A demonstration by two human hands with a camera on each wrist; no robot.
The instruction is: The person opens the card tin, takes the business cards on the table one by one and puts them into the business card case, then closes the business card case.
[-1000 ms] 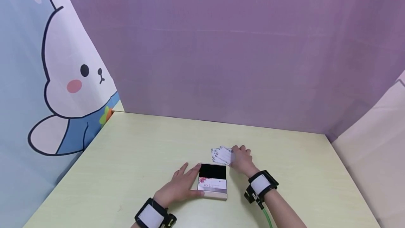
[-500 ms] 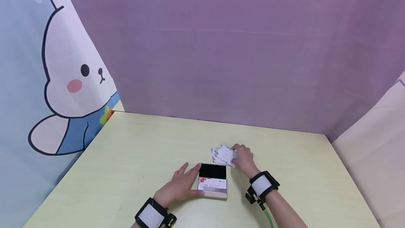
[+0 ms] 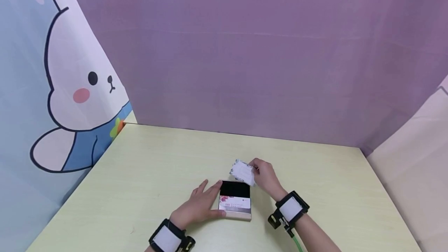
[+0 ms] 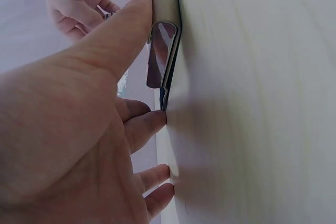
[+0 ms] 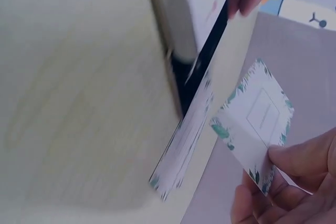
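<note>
My right hand [image 3: 265, 176] has one leaf-bordered card [image 3: 242, 172] pinched by a corner between thumb and fingertips, lifted clear of the table [image 3: 147, 166] and hanging just beyond the open card case [image 3: 235, 200]. In the right wrist view that card [image 5: 255, 123] sits in the air above the rest of the card stack [image 5: 184, 145], which lies beside the case's black lid.

My left hand [image 3: 197, 205] lies flat against the case's left side, fingers straight and slightly spread, thumb along the near edge. In the left wrist view the thumb [image 4: 118, 40] presses on the case's metal edge [image 4: 163, 56]; it holds nothing.

Risks as I see them:
- The pinch is on one corner only. A thin card can swivel or slip out if I tilt it.
- The wrist view is blurred, so I can't tell whether a second card is stuck behind the first. If so, it could drop.
- The case is only braced from the side. A nudge from the right could slide or shut it.
- The loose stack lies close to the lid, so a low pass could scatter it.
</note>
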